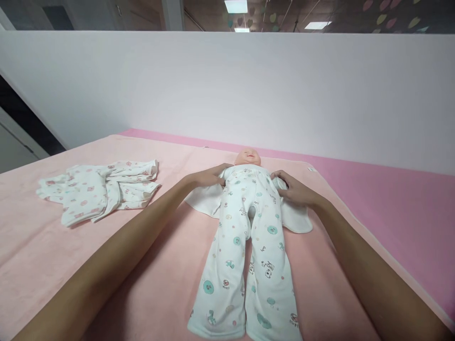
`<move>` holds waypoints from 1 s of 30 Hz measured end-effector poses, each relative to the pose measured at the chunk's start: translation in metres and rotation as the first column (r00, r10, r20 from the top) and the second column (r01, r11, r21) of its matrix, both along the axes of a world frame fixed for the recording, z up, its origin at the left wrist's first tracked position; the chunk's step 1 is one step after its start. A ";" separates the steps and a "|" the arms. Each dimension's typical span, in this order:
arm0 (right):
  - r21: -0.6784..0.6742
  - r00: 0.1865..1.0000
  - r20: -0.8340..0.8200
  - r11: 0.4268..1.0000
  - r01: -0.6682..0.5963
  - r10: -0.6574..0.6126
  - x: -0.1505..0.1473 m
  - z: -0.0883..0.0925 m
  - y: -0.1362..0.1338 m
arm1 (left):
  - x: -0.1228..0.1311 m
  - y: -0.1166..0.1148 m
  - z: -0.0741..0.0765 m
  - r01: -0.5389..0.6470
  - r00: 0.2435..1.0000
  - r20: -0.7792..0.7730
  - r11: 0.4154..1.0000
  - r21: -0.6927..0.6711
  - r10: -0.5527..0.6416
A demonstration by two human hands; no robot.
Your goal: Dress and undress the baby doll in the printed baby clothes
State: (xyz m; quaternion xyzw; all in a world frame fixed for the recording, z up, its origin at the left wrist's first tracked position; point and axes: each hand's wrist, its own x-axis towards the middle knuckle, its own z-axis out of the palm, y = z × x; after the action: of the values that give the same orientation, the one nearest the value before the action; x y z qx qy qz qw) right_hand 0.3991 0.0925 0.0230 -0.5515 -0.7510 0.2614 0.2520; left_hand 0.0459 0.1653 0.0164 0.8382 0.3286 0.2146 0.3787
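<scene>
A baby doll (248, 155) lies on its back, its head at the far end. White baby pants (236, 241) printed with green and brown figures cover its legs and reach high up the torso. The legs of the pants stretch toward me. At the left side of the waistband, my left hand (209, 176) is closed on the cloth. My right hand (296, 188) pinches the opposite side, thumb below and fingers above. White cloth panels (204, 199) spread out from under the doll on both sides. The fingertips are partly hidden by the fabric.
A white baby garment (95, 192) with pink print lies crumpled to the left. Under everything is a light pink blanket (159, 265) on a brighter pink surface (398, 213). Behind stands a white partition (227, 90), with glass above it.
</scene>
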 end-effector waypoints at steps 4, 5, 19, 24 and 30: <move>-0.049 0.987 -0.139 0.996 0.068 -0.075 -0.003 -0.003 0.004 | 0.005 -0.008 0.005 -0.142 0.981 0.114 0.980 -0.136 0.158; -0.023 0.984 -0.156 0.996 0.085 -0.087 -0.005 -0.005 0.005 | 0.007 -0.010 0.005 -0.176 0.974 0.119 0.977 -0.122 0.191; 0.135 0.968 -0.120 0.962 0.235 -0.220 -0.027 -0.011 0.000 | 0.013 -0.013 -0.003 -0.265 0.961 0.079 0.964 -0.006 0.265; 0.186 0.947 -0.131 0.931 0.315 -0.294 -0.040 -0.018 -0.001 | 0.022 -0.018 -0.010 -0.356 0.934 0.078 0.924 0.141 0.348; 0.124 0.976 -0.095 0.971 0.206 -0.195 -0.023 -0.010 0.000 | 0.008 -0.009 -0.009 -0.228 0.974 0.038 0.963 0.140 0.225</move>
State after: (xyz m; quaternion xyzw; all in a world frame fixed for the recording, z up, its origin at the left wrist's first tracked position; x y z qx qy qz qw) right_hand 0.3763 0.0921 0.0126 -0.5952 -0.6962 0.2064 0.3442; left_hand 0.0543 0.1567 0.0079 0.8178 0.4017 0.2889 0.2939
